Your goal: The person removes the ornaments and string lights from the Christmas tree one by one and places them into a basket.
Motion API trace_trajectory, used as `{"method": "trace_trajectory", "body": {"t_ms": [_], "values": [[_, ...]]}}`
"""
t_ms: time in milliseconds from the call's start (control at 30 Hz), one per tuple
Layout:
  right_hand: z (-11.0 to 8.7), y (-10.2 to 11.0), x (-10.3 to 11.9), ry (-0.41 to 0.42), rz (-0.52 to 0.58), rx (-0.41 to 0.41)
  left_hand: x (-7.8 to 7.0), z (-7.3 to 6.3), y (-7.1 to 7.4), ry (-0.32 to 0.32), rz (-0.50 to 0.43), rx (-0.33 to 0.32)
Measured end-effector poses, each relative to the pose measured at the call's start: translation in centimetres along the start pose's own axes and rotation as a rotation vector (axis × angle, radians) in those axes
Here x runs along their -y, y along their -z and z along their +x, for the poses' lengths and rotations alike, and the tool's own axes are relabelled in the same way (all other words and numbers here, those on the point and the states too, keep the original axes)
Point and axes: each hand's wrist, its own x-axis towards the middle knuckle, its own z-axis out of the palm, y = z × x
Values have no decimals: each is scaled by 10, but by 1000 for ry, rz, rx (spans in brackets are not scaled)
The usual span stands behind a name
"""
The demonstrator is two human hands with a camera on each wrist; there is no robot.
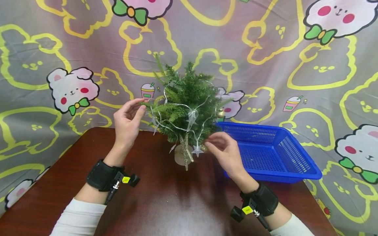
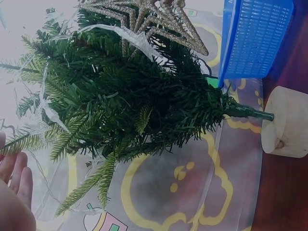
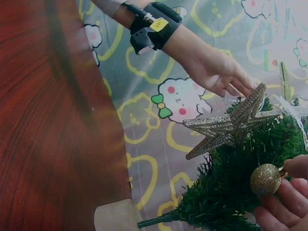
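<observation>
A small artificial Christmas tree stands on a pale wooden base. A clear string of lights with star-shaped covers winds around its branches. My left hand is at the tree's left side, pinching a green branch tip between thumb and fingers. At the lower right, my right hand pinches a glittery gold bauble by its cap, close against the branches. A large gold glitter star hangs low on the front. Another gold bauble hangs on the right side.
A blue plastic basket stands right of the tree on the dark wooden table, behind my right hand. A grey cartoon-print curtain hangs behind the table. Each wrist wears a black strap with a small camera.
</observation>
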Motion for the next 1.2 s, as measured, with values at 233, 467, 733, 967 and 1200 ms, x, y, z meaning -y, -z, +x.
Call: {"method": "trace_trajectory", "body": {"t_ms": [233, 467, 733, 967, 1200], "values": [[1, -1, -1, -36, 83, -17, -2, -2, 0, -10, 23, -4], [5, 0, 6, -87, 171, -68, -2, -2, -1, -11, 14, -22], [8, 1, 10, -104, 224, -80, -4, -2, -2, 0, 23, -20], [10, 1, 13, -100, 249, -83, -6, -3, -2, 0, 22, -11], [11, 2, 14, -95, 240, -102, -4, -2, -2, -9, 9, -12]]}}
